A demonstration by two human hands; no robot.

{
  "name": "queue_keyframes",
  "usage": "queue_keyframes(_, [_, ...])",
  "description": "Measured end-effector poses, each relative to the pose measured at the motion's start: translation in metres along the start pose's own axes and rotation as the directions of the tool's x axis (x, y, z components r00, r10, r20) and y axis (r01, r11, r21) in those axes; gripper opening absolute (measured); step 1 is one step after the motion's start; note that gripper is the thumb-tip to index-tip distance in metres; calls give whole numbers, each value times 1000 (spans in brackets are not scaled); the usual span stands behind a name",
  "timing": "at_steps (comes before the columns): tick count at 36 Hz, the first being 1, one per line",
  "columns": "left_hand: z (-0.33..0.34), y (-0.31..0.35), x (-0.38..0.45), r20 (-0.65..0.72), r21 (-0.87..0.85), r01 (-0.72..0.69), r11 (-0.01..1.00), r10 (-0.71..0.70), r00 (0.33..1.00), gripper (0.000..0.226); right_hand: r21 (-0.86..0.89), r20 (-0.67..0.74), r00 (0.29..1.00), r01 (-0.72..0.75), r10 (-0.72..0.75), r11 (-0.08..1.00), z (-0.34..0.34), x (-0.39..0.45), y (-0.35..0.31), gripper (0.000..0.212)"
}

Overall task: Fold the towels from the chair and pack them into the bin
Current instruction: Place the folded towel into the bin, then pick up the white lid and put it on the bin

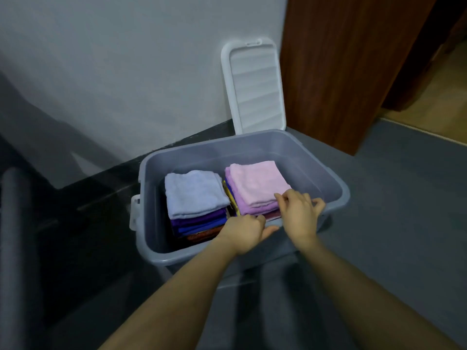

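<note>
Bin (336, 188) right end: bare floor beside the pink stack (256, 184).
Gap between stacks: narrow, yellow cloth (228, 195) wedged there.
Behind: lid (254, 87) leaning on wall.

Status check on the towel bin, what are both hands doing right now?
Left hand and right hand at pink towel stack's near edge, grip unclear. Bin holds two stacks. Nothing in the way.

— Any writing to read on the bin (242, 150), its lid (254, 87) or the folded towels (255, 183)?
— None. No label, brand, number or sign can be read on any of them, nor on the wall (126, 59) or door (353, 59).
</note>
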State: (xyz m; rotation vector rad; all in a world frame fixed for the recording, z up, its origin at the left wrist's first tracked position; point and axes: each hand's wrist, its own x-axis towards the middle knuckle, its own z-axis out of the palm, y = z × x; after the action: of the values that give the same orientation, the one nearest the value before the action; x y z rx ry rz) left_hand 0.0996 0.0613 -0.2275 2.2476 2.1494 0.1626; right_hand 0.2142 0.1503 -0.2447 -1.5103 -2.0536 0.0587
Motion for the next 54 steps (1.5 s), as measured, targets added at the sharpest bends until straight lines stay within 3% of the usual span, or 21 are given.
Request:
queue_keyframes(5, [-5, -34, 36, -14, 102, 64, 993, -63, 998, 51, 78, -14, 1000, 6, -5, 997, 35, 47, -23, 34])
queue_keyframes(10, [-8, -74, 65, -6, 61, 127, 990, -127, 992, 51, 179, -11, 999, -34, 37, 983, 71, 84, -48, 35])
queue_keyframes(13, [-9, -104, 82, -29, 81, 163, 983, -161, 987, 51, 269, 34, 999, 25, -35, 963, 94, 106, -67, 36])
queue_keyframes(17, [-9, -132, 101, -41, 85, 205, 975, -202, 979, 51, 335, 33, 989, 127, -146, 934, 112, 125, -82, 55])
queue_keyframes(23, [-21, -165, 115, -11, -95, 261, 961, -263, 965, 44, 338, 168, 950, 195, -263, 921, 127, 153, -97, 64])
queue_keyframes(26, [-21, -172, 112, -109, -151, 268, 952, -285, 952, 32, 319, 203, 947, 175, -248, 931, 130, 155, -101, 52])
queue_keyframes(31, [-18, -169, 101, -125, -161, 324, 932, -345, 930, 26, 297, 267, 936, 147, -230, 943, 124, 155, -103, 23])
queue_keyframes(34, [-31, -165, 100, -86, -231, 402, 886, -430, 899, 23, 305, 312, 924, 125, -223, 944, 103, 160, -105, 18])
queue_keyframes(40, [-100, -148, 111, 139, -360, 573, 737, -564, 814, 22, 322, 416, 900, -8, -134, 947, 35, 179, -110, 20])
queue_keyframes(49, [-252, -114, 158, 285, -625, 625, 468, -608, 741, 26, 365, 497, 866, -154, -52, 918, -107, 270, -138, 18])
queue_keyframes(54, [-354, -94, 195, 295, -667, 626, 404, -628, 720, 28, 364, 551, 833, -185, -51, 913, -188, 338, -150, 13])
